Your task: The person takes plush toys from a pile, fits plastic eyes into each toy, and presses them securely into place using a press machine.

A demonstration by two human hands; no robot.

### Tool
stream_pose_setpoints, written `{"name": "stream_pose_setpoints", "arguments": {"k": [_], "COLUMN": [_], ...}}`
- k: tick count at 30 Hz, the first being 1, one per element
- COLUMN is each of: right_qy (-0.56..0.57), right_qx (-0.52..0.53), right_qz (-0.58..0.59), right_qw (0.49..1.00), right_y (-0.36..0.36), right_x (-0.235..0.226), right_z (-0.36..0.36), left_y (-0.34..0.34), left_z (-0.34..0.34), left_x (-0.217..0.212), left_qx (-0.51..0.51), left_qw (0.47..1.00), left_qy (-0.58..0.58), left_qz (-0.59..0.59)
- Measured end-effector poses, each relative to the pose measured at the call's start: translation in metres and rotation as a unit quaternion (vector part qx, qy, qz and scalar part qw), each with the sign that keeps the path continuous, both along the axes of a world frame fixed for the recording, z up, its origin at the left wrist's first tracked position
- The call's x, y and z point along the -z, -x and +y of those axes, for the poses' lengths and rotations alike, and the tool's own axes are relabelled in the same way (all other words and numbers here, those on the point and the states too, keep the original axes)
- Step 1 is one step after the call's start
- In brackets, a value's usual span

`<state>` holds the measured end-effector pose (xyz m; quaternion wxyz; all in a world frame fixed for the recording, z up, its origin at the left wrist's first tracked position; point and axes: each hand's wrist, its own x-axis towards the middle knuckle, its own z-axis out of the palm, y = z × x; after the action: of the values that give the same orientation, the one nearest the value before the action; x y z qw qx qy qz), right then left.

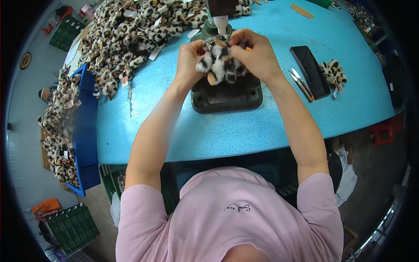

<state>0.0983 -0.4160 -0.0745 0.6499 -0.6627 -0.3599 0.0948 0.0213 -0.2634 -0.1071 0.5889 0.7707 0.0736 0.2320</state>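
Observation:
A small spotted plush toy (223,65) in white, black and tan hangs between my hands, its head up against the tip of a dark green bench press (227,98). My left hand (190,59) grips the toy's head from the left, fingers curled in. From the right, my right hand (255,52) pinches the other side of the head, with a bit of orange showing by its fingers. The press's pale nozzle-like tip (221,25) stands just above the toy. My fingertips are partly hidden in the fur.
A big heap of matching plush toys (131,35) covers the table's far left. More fill a blue bin (87,139) at the left edge. On the right lie thread snips (302,85), a black phone (310,72) and one spotted plush (333,74). A cardboard strip (302,11) lies far right.

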Motion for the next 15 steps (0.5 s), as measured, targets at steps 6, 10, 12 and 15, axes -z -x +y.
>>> {"name": "stream_pose_setpoints", "arguments": {"k": [6,10,12,15], "right_qy": [0.039,-0.052,0.005,0.008], "right_qx": [-0.037,-0.104,-0.113,-0.168], "right_qz": [-0.016,0.132,0.167,0.151], "right_qw": [0.998,0.984,0.979,0.974], "right_y": [-0.009,-0.021,-0.031,-0.03], "right_x": [0.002,-0.004,-0.003,-0.013], "right_z": [-0.005,0.002,0.008,0.011], "left_y": [0.005,0.008,0.006,0.003], "left_z": [-0.016,-0.026,-0.03,-0.023], "left_x": [-0.012,-0.015,-0.014,-0.004], "left_qx": [-0.042,-0.1,-0.106,-0.105], "left_qw": [0.995,0.981,0.982,0.986], "left_qy": [-0.091,-0.16,-0.153,-0.116], "left_qz": [-0.031,-0.041,-0.044,-0.054]}}
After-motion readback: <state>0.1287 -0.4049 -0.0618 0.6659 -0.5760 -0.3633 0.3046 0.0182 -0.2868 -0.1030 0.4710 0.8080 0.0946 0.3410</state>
